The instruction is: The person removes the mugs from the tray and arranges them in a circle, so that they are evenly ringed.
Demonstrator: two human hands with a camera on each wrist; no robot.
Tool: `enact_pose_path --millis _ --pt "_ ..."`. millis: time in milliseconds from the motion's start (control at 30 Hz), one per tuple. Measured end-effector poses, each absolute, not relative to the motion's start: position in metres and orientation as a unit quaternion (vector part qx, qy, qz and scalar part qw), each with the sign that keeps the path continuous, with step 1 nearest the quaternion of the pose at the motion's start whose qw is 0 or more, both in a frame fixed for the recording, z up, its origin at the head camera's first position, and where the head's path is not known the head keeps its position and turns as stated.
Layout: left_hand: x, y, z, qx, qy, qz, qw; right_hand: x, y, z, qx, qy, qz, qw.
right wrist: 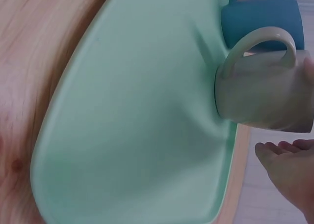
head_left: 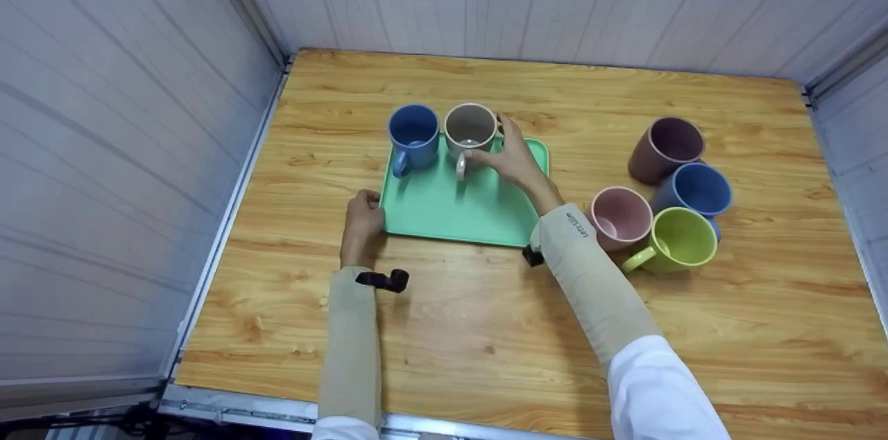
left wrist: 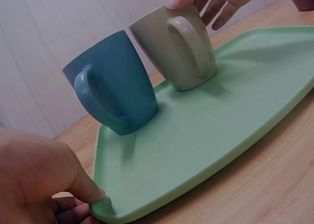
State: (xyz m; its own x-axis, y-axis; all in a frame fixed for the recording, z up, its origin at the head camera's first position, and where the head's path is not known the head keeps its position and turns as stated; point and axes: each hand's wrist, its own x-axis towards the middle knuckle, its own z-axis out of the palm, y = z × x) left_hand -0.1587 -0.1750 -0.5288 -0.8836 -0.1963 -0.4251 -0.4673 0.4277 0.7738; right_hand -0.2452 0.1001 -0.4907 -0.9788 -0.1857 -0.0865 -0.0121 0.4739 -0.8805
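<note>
A light green tray point(head_left: 458, 207) lies on the table, its left edge pinched by my left hand point(head_left: 363, 219), with the thumb on the rim. On the tray's far left part stands a blue mug point(head_left: 416, 141), upright. Beside it on the right is a grey-beige mug point(head_left: 470, 128), its handle facing me. The thumb of my right hand point(head_left: 517, 155) touches this mug's rim. In the right wrist view the fingers point(right wrist: 287, 150) of that hand stretch out apart from the mug's side.
To the right, several mugs stand close together: a dark purple mug point(head_left: 655, 159), another blue mug point(head_left: 702, 189), a pink mug point(head_left: 619, 218) and a yellow-green mug point(head_left: 683, 239). White panels point(head_left: 485, 3) enclose the wooden table point(head_left: 444, 329) at the back and sides.
</note>
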Motion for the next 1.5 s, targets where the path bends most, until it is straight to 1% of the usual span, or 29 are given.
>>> enact_pose_path --millis 100,433,767,933,1233,1333,1500 --pt "-0.159 -0.174 -0.528 -0.2 0.835 0.495 0.132 -0.249 0.1 -0.492 -0.057 0.851 -0.514 0.094" --pt "-0.158 -0.173 -0.529 -0.196 0.836 0.498 0.122 -0.255 0.095 -0.491 -0.067 0.835 -0.538 0.094" --pt "-0.158 -0.172 -0.529 -0.211 0.82 0.516 0.131 -0.257 0.097 -0.479 -0.066 0.867 -0.482 0.109" --pt "-0.158 -0.172 -0.528 -0.205 0.827 0.508 0.13 -0.254 0.096 -0.478 -0.077 0.89 -0.442 0.081" --pt "-0.158 -0.174 -0.532 -0.194 0.837 0.497 0.124 -0.242 0.102 -0.486 -0.109 0.904 -0.414 0.011" --pt "-0.158 -0.174 -0.532 -0.196 0.835 0.499 0.126 -0.237 0.107 -0.487 -0.112 0.905 -0.411 -0.001" --pt "-0.159 -0.175 -0.53 -0.199 0.829 0.505 0.133 -0.23 0.114 -0.484 -0.099 0.903 -0.417 -0.005"
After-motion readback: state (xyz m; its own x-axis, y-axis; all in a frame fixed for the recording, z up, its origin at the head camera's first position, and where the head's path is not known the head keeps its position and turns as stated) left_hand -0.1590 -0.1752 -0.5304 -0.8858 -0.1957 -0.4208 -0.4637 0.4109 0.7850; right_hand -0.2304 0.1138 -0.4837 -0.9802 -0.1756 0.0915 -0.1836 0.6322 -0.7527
